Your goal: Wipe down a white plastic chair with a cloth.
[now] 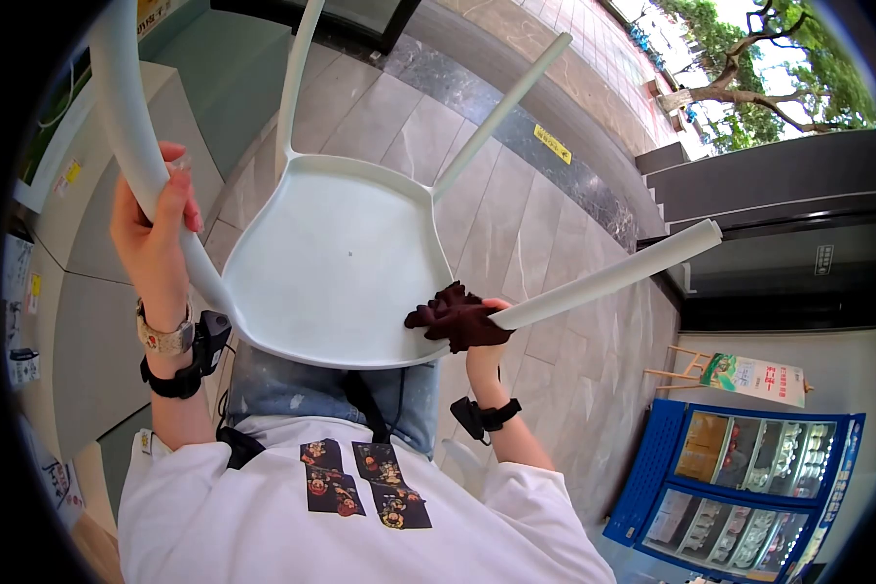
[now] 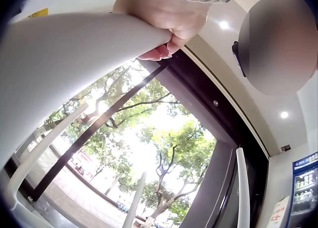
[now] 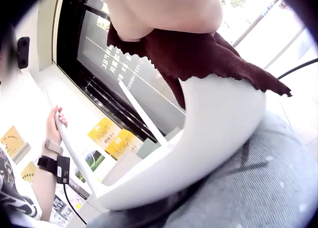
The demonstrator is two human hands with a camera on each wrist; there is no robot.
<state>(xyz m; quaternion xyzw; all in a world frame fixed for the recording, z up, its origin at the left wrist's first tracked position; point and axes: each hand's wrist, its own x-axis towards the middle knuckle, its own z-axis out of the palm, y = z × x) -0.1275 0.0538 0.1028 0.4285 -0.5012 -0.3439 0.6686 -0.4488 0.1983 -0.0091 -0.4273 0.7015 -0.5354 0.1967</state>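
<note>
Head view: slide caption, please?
Left hand grips one leg of the upturned white plastic chair; right hand holds a dark maroon cloth.

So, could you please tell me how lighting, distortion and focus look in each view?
Head view: strong fisheye, black corners, the legs of the white chair look bowed. Left wrist view: backlit by bright daylight; the left hand and the leg it grips are close and soft. Right wrist view: the dark red cloth is fairly sharp, the left side washed out.

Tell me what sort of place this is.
Probably a small shop's entrance: a blue glass-fronted drinks fridge, a grey tiled floor, and a dark-framed glass doorway looking onto leafy street trees.
</note>
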